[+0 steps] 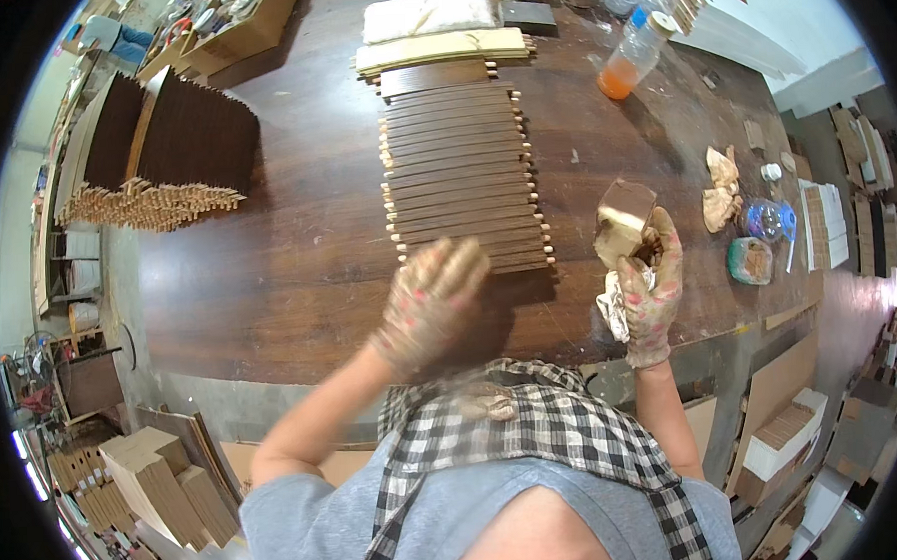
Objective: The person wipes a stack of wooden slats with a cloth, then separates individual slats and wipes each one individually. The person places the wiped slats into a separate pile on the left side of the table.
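My left hand (432, 306), in a stained glove with pink spots, is over the near end of a row of dark brown wooden slats (459, 179). Motion smears its fingers, so their grip is unclear. Pale dowel ends stick out along both sides of the row. To the right, my gloved right hand (654, 301) has its fingers curled round the near edge of a small box-shaped thing (624, 220), brown on top with a pale, shiny side. A crumpled white cloth (612, 308) lies beside that hand.
Stacked brown slats (187, 126) stand at the left. Beyond the row are pale strips (443, 48) and a white wrapped bundle (427, 16). At the right are a bottle of orange liquid (634, 57), a crumpled tan cloth (721, 190), a clear bottle (766, 220) and a jar (750, 262).
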Demonstrator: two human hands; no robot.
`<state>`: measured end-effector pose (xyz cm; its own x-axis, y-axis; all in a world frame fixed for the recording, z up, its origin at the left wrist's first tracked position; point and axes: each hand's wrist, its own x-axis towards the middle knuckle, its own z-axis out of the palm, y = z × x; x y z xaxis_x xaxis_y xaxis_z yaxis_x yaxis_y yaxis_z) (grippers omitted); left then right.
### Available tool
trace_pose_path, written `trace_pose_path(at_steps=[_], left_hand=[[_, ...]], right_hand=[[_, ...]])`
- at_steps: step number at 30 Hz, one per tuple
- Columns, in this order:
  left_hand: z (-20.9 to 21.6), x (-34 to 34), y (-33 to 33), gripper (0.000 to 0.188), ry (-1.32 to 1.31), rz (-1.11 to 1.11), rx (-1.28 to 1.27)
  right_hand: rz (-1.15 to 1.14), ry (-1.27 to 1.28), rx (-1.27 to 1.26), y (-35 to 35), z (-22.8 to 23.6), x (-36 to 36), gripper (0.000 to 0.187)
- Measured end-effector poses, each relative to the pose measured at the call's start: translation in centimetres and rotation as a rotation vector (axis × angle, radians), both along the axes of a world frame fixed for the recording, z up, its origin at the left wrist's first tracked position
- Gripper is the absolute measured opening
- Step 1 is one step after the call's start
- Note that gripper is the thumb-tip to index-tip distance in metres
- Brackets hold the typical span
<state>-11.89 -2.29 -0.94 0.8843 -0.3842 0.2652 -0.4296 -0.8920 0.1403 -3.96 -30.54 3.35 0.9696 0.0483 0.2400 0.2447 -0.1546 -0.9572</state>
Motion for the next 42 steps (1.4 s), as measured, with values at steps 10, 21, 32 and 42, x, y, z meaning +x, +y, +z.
trace_pose_path(at_steps=[10, 21, 32, 42], left_hand=[[-1.5, -3.8, -4.5, 0.065, 0.177, 0.106, -0.072], [-0.8, -2.6, -4.7, 0.077, 0.382, 0.21, -0.268], [4.5, -2.5, -3.7, 0.083, 0.18, 0.223, -0.564], [5.5, -2.1, -1.8, 0.084, 0.236, 0.108, -0.588]], right_hand=[[-0.013, 0.109, 0.137, -2.0, -1.7, -3.0, 0.07], [0.18, -0.189, -0.384, -6.6, -2.5, -3.6, 0.049], [0.347, -0.142, -0.283, -3.0, 4.6, -0.1, 0.05], [0.759, -0.592, -0.899, 2.5, 10.2, 5.3, 0.038]])
